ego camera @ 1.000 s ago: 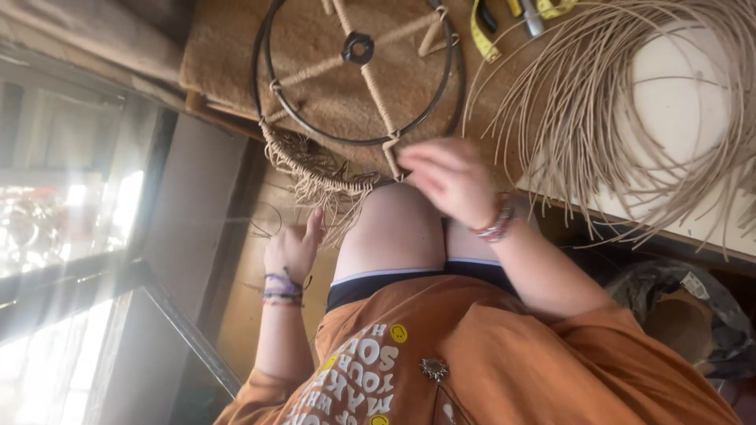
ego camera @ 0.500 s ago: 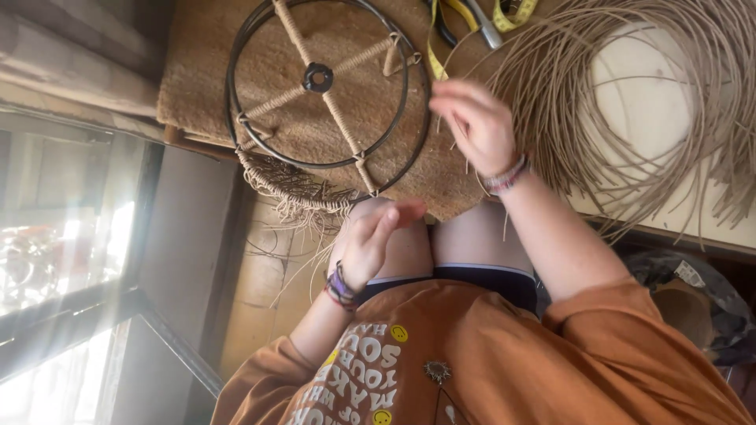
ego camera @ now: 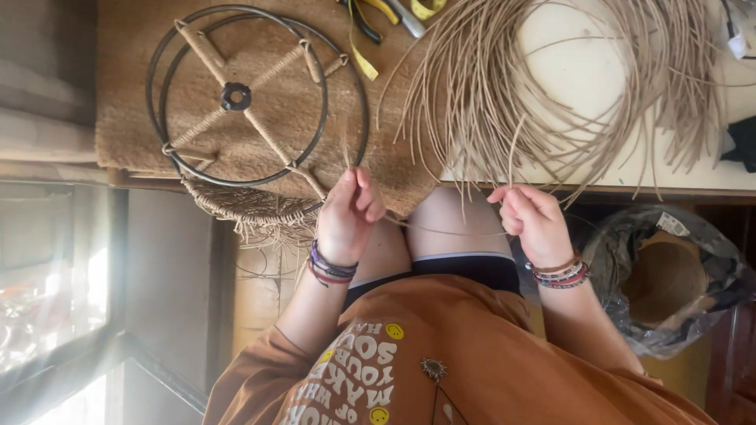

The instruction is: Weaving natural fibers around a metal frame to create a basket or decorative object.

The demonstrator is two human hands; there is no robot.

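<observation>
Pliers [ego camera: 370,17], woven mat [ego camera: 126,94], bagged basket [ego camera: 665,279].

Between two hands, the left hand [ego camera: 346,212] and the right hand [ego camera: 535,220], runs one cane strand [ego camera: 449,230], with one round wire frame [ego camera: 256,98] above the left and one loose cane coil [ego camera: 567,86] above the right.

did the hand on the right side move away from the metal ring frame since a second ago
Yes. The right hand was at the metal ring frame's edge; now it sits well off to its side, below the cane coil.
</observation>
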